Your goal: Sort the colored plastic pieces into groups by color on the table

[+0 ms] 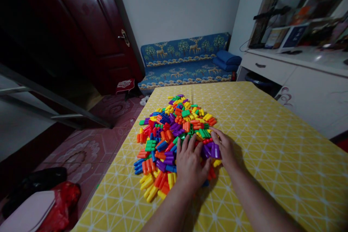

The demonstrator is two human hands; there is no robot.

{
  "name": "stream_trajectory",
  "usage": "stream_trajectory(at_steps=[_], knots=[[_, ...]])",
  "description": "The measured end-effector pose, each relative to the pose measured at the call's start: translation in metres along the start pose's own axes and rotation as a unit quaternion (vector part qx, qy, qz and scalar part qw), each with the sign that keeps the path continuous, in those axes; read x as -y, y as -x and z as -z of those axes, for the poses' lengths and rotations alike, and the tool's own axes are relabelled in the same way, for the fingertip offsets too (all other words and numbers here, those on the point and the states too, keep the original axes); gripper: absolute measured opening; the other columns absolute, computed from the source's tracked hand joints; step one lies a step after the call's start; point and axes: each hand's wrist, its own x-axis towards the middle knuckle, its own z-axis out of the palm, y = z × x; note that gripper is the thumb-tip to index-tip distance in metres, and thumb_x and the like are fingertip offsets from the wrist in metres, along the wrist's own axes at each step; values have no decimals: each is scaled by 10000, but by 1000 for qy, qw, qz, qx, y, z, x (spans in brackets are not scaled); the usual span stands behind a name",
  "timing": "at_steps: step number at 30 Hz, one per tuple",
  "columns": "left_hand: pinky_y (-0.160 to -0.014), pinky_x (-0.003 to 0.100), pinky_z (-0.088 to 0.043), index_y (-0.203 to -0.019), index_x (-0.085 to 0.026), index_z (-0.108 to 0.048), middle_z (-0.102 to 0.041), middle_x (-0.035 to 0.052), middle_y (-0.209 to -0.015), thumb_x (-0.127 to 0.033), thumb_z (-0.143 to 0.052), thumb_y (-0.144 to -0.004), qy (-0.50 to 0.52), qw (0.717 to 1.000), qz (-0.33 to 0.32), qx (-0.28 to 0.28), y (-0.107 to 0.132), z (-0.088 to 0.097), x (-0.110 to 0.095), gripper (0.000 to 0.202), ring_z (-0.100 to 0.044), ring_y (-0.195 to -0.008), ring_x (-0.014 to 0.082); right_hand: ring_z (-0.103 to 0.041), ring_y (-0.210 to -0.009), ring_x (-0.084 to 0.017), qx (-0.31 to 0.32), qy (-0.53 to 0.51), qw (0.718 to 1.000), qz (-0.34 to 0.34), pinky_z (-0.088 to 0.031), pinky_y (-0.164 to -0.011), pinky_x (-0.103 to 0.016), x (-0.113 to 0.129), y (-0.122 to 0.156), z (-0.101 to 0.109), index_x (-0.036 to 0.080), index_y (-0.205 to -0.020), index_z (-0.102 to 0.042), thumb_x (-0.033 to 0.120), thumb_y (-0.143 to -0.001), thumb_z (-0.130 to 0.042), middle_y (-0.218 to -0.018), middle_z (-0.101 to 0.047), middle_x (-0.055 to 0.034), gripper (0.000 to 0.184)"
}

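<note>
A wide heap of plastic bullet-shaped building blocks (163, 136) in red, orange, yellow, green, blue and purple lies on the table. On the near right part of the heap rests my left hand (191, 165), palm down, its fingers spread over the blocks. My right hand (225, 146) is at the heap's right edge, fingers stretched out and touching it, beside a purple block (215, 151). Neither hand is closed round a block. What lies under the left palm is hidden.
A yellow cloth with white lines covers the table (272, 152). Beyond it stands a blue patterned sofa (185, 67). To the right is a white cabinet (312, 94); to the left are a dark red door (89, 18), a small stool (125, 85) and bags (66, 197) on the floor.
</note>
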Motion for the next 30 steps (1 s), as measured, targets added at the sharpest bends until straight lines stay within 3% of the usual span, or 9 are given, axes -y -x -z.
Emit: stream_trajectory(at_steps=[8, 20, 25, 30], knots=[[-1214, 618, -199, -1242, -285, -638, -524, 62, -1464, -475, -646, -826, 5, 1000, 9, -10, -1, -1, 0, 457, -417, -1382, 329, -666, -1106, -232, -1, 69, 998, 3, -537, -920, -353, 21, 3, 9, 244, -1191, -682, 451, -966, -376, -1197, -712, -74, 432], [-1207, 619, -188, -1217, -307, -648, -570, 47, -1413, -460, -634, -846, -1, 1000, 17, -25, -11, 0, 8, 402, -446, -1355, 316, -664, -1094, -231, -16, 59, 998, 18, -531, -930, -371, 20, 3, 6, 231, -1183, -680, 444, -968, -358, -1200, -707, -85, 442], [-1199, 624, -172, -1211, -298, -652, -578, 77, -1402, -527, -647, -835, -14, 1000, 7, -15, -29, 4, 12, 440, -472, -1330, 313, -642, -1153, -240, -1, 72, 997, 37, -514, -981, -403, 17, 1, 4, 232, -1244, -652, 443, -963, -368, -1261, -680, -89, 453], [-1175, 585, -216, -999, -285, -742, -666, 59, -1246, -644, -545, -865, -26, 999, -3, 23, -67, 14, 23, 430, -547, -1229, 288, -636, -1165, -239, 11, 85, 995, 46, -516, -984, -415, 16, 0, 4, 230, -1274, -636, 443, -967, -364, -1271, -675, -89, 463]])
